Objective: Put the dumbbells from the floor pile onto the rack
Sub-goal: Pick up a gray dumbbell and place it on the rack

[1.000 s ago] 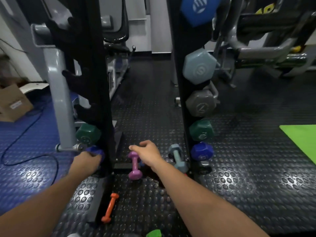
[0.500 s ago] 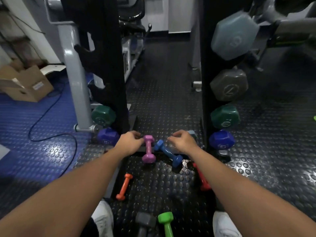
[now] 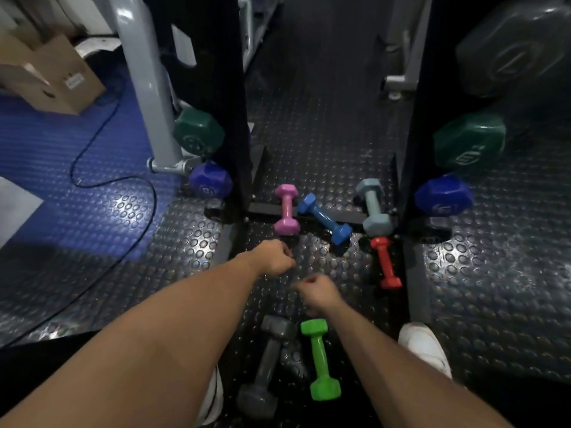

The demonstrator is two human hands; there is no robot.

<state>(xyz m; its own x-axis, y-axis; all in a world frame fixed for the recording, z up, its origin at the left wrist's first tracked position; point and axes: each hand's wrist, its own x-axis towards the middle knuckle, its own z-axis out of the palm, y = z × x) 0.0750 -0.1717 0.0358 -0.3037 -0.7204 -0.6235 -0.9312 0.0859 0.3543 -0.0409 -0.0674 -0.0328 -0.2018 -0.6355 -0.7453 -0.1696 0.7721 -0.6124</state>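
Dumbbells lie scattered on the studded floor (image 3: 309, 143) around two empty hands. Just beyond the left hand (image 3: 273, 257), whose fingers are curled loosely on nothing, lies the pink dumbbell (image 3: 287, 210); the blue dumbbell (image 3: 324, 219) lies angled beside it. Nearer the person, the grey dumbbell (image 3: 267, 366) and green dumbbell (image 3: 319, 359) lie below the right hand (image 3: 318, 293), also curled and holding nothing. Farther right, the pale blue dumbbell (image 3: 372, 206) and red dumbbell (image 3: 384, 262) lie by the rack (image 3: 417, 125) upright.

Three dumbbells (image 3: 324, 217) lie across rack base bar (image 3: 262, 208); two more (image 3: 293, 362) nearer, between shoes (image 3: 423, 347).
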